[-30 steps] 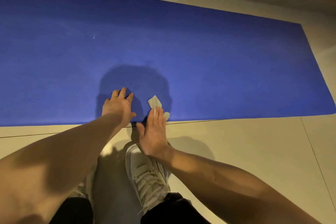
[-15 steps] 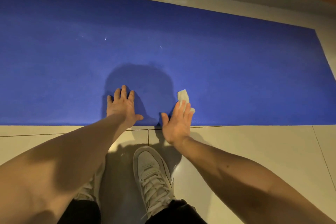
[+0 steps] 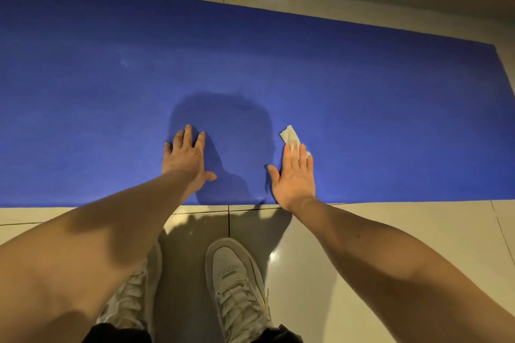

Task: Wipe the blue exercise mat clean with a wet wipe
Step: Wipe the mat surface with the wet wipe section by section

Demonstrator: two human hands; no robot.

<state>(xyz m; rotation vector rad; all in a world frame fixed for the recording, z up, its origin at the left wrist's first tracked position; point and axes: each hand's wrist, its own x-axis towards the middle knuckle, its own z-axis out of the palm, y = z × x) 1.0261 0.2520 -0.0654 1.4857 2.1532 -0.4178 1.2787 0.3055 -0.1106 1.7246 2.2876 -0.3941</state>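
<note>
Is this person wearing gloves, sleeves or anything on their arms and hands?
No. The left hand and right hand are bare: no gloves, rings or watch showing. The left forearm and right forearm are uncovered, with no sleeves in view. Below, pale lace-up sneakers and dark trousers show.

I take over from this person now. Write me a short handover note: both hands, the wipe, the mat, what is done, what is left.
Left hand: open, flat on the blue mat by its near edge, holding nothing.
Right hand: open, straight fingers press the wet wipe onto the mat; one end of the wipe shows past the fingertips.
Done: wipe is on the mat; how much is clean does not show.
Left: probably most of the mat, including pale specks at far left.
</note>
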